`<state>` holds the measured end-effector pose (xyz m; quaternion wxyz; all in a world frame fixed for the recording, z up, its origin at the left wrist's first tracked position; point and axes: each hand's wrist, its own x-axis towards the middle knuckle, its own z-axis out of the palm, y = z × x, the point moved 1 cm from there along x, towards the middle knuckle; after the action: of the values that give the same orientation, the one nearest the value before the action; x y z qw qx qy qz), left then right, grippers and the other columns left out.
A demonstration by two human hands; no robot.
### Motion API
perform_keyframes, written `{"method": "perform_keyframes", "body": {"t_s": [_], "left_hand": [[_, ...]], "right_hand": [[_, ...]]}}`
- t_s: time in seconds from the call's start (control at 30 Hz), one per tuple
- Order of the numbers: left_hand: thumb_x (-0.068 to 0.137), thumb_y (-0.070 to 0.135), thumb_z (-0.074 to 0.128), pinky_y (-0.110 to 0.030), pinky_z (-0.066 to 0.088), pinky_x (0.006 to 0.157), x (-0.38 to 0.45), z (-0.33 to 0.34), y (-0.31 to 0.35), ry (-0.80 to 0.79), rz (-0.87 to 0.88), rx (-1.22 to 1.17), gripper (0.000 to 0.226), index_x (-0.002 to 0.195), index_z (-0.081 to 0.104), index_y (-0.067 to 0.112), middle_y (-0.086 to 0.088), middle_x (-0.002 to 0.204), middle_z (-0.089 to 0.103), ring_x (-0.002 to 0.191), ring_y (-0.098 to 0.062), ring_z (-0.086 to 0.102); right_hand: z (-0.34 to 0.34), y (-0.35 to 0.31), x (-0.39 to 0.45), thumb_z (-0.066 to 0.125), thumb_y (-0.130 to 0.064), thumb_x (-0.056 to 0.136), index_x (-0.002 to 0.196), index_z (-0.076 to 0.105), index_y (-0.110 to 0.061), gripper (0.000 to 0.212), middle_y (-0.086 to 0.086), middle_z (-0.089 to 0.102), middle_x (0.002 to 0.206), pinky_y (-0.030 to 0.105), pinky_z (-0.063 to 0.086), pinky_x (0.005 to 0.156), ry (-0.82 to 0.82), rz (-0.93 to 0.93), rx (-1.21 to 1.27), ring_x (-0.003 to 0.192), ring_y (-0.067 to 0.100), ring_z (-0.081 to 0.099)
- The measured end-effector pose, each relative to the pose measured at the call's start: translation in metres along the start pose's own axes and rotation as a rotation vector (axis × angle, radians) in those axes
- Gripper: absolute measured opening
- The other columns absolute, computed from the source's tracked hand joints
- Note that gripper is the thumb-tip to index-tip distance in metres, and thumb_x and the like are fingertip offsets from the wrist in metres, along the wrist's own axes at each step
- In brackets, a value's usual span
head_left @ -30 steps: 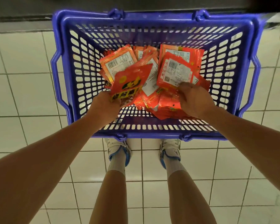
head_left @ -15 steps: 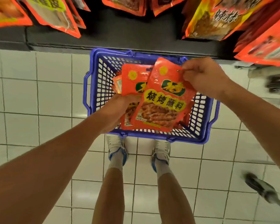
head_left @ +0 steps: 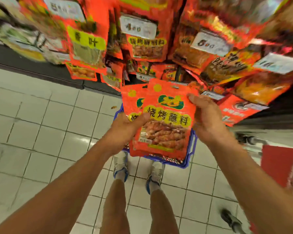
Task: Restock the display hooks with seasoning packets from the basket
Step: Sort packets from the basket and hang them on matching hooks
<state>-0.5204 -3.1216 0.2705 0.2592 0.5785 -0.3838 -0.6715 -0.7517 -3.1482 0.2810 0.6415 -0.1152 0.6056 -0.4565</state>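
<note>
A person stands on a white tiled floor (head_left: 41, 125) before a supermarket display, holding a small stack of red barbecue seasoning packets (head_left: 166, 122) up in front of the hanging stock. The left hand (head_left: 127, 127), at about 9 o'clock of the stack, has its grip closed on the packets, thumb pressed across the front of the top one and the fingers hidden behind. The right hand (head_left: 205, 119), at 3 o'clock, curls round the right edge of the stack, fingertips on the front near the upper corner. The top packet overlaps at least one more behind it, offset toward 10 o'clock; the exact count cannot be told. Directly below the stack, toward 6 o'clock, the blue plastic basket (head_left: 188, 159) sits on the floor just ahead of the person's shoes, its contents mostly hidden by the packets. At 12 o'clock a row of matching barbecue packets (head_left: 147, 46) hangs beneath a white price tag (head_left: 139, 27), blurred by head motion; the hooks themselves cannot be made out. The step in hand appears to be carrying stock from basket to display. The next move likely calls for peeling off one packet and lining its top hole with a hook of the matching kind
</note>
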Motion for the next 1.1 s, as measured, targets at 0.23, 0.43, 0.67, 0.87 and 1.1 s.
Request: {"method": "perform_keyframes", "body": {"t_s": [0.23,0.43,0.67,0.87,1.1], "left_hand": [[0.09,0.069,0.054,-0.02,0.049,0.064,-0.097,-0.03,0.145,0.117,0.153,0.123,0.03,0.082,0.073,0.047,0.016,0.071,0.071,0.064,-0.002,0.063],[0.073,0.063,0.067,-0.037,0.06,0.068,-0.152,-0.056,0.278,0.152,0.397,0.034,0.045,0.093,0.075,0.023,0.001,0.092,0.077,0.077,-0.019,0.073],[0.074,0.044,0.072,-0.035,0.056,0.082,-0.199,-0.075,0.419,0.198,0.685,-0.127,0.017,0.088,0.08,0.039,0.009,0.09,0.079,0.083,-0.011,0.074],[0.074,0.065,0.066,-0.034,0.055,0.083,-0.241,-0.101,0.497,0.289,0.894,0.005,0.036,0.089,0.079,0.035,0.01,0.093,0.079,0.087,-0.005,0.071],[0.094,0.037,0.068,-0.021,0.052,0.072,-0.255,-0.106,0.545,0.278,1.01,0.047,0.018,0.081,0.079,0.044,0.021,0.083,0.077,0.078,0.006,0.071]], "right_hand": [[0.079,-0.109,-0.135,0.056,-0.011,0.099,0.122,0.065,0.0,0.028,0.032,0.063,0.128,0.07,0.044,0.102,-0.031,-0.124,-0.029,0.113,0.049,0.062],[0.13,-0.231,-0.228,0.06,-0.01,0.094,0.091,0.076,-0.013,0.017,0.011,0.076,0.091,0.038,0.058,0.072,-0.109,-0.486,-0.042,0.074,0.025,0.071],[0.182,-0.345,-0.304,0.07,-0.026,0.074,0.077,0.077,-0.02,0.01,0.009,0.075,0.087,0.059,0.053,0.083,-0.044,-0.852,-0.1,0.084,0.028,0.064],[0.213,-0.42,-0.343,0.073,-0.046,0.072,0.087,0.08,-0.029,0.024,0.001,0.079,0.088,0.049,0.058,0.078,-0.02,-1.101,-0.095,0.078,0.021,0.07],[0.26,-0.485,-0.346,0.068,-0.05,0.072,0.075,0.07,-0.011,0.04,0.017,0.072,0.086,0.065,0.053,0.084,0.089,-1.254,-0.138,0.08,0.022,0.059]]}}
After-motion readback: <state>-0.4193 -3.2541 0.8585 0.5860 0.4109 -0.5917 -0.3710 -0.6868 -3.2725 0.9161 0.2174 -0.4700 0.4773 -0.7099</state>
